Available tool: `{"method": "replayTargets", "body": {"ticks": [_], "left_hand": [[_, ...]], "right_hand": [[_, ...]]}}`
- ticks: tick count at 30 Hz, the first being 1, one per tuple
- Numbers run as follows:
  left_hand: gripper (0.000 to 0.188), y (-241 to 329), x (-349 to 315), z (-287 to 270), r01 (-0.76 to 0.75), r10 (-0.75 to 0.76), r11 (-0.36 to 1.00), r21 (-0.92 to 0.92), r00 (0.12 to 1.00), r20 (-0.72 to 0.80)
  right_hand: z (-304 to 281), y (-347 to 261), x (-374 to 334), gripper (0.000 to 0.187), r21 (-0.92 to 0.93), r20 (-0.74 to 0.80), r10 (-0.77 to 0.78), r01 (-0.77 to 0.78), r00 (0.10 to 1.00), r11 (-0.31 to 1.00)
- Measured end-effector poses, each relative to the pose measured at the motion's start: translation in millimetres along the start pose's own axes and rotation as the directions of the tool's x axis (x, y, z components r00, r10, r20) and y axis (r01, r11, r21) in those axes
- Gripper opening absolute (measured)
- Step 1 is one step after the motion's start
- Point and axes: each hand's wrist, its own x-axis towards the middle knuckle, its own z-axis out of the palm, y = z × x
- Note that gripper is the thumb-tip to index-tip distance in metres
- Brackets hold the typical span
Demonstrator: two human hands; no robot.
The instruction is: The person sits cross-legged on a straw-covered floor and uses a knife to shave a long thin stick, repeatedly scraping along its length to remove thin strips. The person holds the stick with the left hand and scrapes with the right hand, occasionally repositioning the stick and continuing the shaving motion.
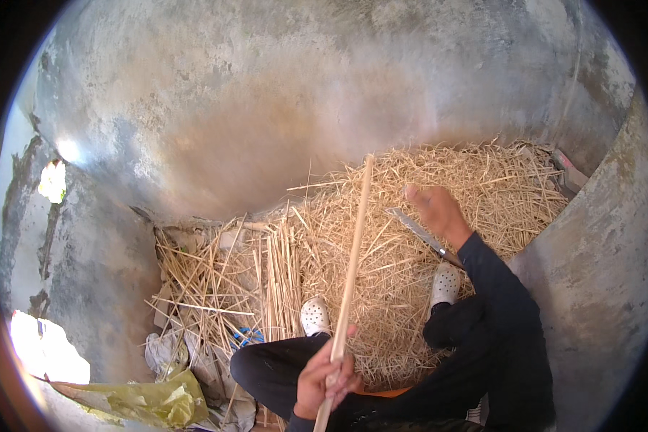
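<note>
The lower end of the stick (351, 270) is seen closest, running off the bottom edge. The stick is gripped by the left hand (315, 380), with the fingers wrapped around it; from there it is slanted upward and slightly to the right, its far end seen in front of the shavings. The dark trousers (273, 371) are bent at the knees on either side. A yellow-green sheet (158, 399) is crumpled at the lower left, and a bit of blue (248, 336) is half covered by loose sticks (209, 284). Two pale clogs (315, 317) are planted on the shavings, one to each side of the stick. A dark sleeve (500, 288) is stretched forward on the right. The right hand (441, 214) is held over the shavings, well apart from the stick; nothing is seen in it, but how far its fingers are opened cannot be told. Beside it, a knife (416, 228) is seen, its handle partly hidden by the forearm. Upright sticks (284, 270) are gathered left of centre. Pale shavings (482, 187) are heaped against the stained wall (266, 86).
</note>
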Motion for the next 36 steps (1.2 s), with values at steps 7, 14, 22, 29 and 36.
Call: {"method": "replayTargets", "body": {"ticks": [7, 14, 22, 29, 36], "left_hand": [[0.055, 8, 13, 12, -0.024, 0.023, 1.0, 0.012, 0.999, 0.032], [0.055, 3, 13, 17, -0.02, 0.022, 0.995, 0.096, 1.0, -0.018], [0.064, 0, 9, 25, -0.005, 0.009, 0.964, 0.268, 1.0, -0.014], [0.067, -8, -1, 32, 0.098, -0.099, 0.959, 0.266, 0.995, -0.008], [0.046, -24, -17, 29, 0.101, -0.103, 0.969, 0.225, 0.995, -0.004]], "right_hand": [[40, -65, -74, 0.082, -0.165, 0.213, -0.318, 0.355, 0.924, 0.92], [36, -56, -64, 0.085, -0.155, 0.282, -0.26, 0.311, 0.924, 0.938], [32, -35, -40, 0.078, -0.211, 0.058, -0.354, 0.358, 0.933, 0.91], [9, 11, 20, 0.081, -0.357, -0.094, -0.087, 0.048, 0.992, 0.933], [-36, 56, 37, 0.08, -0.175, -0.228, 0.265, -0.307, 0.937, 0.935]]}}
